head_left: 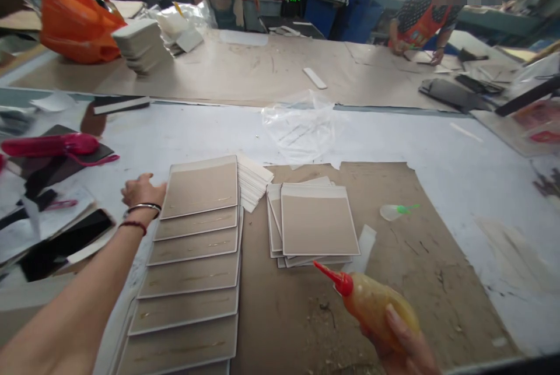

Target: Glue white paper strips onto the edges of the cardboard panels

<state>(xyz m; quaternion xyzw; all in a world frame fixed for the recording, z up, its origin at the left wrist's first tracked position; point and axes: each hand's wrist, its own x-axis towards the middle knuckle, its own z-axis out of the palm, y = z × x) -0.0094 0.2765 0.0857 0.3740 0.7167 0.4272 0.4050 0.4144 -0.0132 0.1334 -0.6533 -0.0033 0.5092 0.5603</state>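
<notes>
Bare left forearm [74, 299] fills my feed at 8 o'clock, leading to the left hand [142, 193] at 9, fingers loosely parted beside the overlapping boards [188, 276] that step down to 7 o'clock, streaked glossy; contact I cannot tell from this end. At 5 o'clock I have the right hand [406, 349] gripping the yellowish bottle [380, 305], red nozzle [335, 279] toward 10. Nearer center, also at 5, sits a board pile [319, 220].

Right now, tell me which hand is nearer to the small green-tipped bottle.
The right hand: it grips the squeeze bottle on the near side of the small green-tipped bottle. The left hand is well off to its left, beyond the overlapping boards.
</notes>
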